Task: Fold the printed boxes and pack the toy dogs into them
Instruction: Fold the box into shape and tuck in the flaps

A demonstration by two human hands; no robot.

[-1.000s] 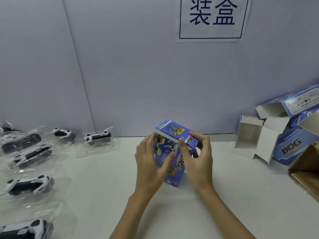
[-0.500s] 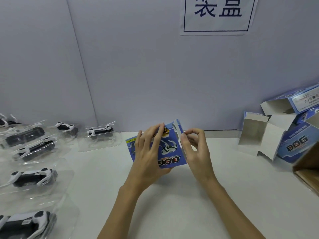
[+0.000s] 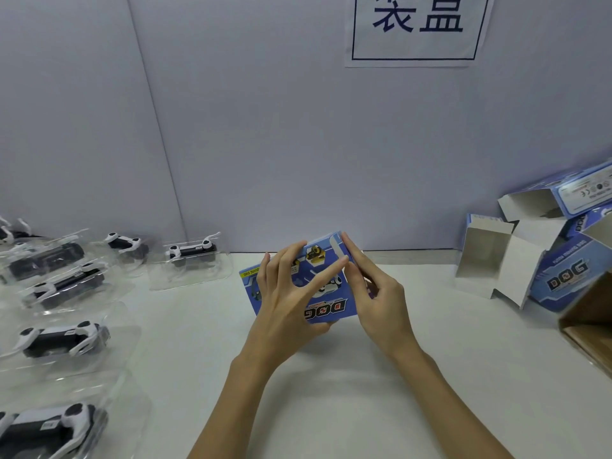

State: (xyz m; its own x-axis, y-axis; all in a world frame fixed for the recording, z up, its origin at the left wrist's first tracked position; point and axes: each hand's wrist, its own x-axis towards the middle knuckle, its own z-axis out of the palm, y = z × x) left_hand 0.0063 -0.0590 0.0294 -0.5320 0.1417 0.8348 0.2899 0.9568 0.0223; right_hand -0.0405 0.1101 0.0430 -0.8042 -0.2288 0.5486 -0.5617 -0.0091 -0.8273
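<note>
Both hands hold a blue printed DOG box [image 3: 326, 298] just above the middle of the white tabletop [image 3: 347, 392]. The left hand [image 3: 286, 303] grips its near face, fingers spread across the print; the right hand [image 3: 376, 294] pinches the white flap at its right edge. Toy dogs [image 3: 63, 337] in clear trays lie left, open boxes [image 3: 526, 260] far right.

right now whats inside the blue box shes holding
Cannot tell. The blue box shows only its printed front; the left hand grips that face, the right hand works the right-end flap, and the interior is hidden.
</note>
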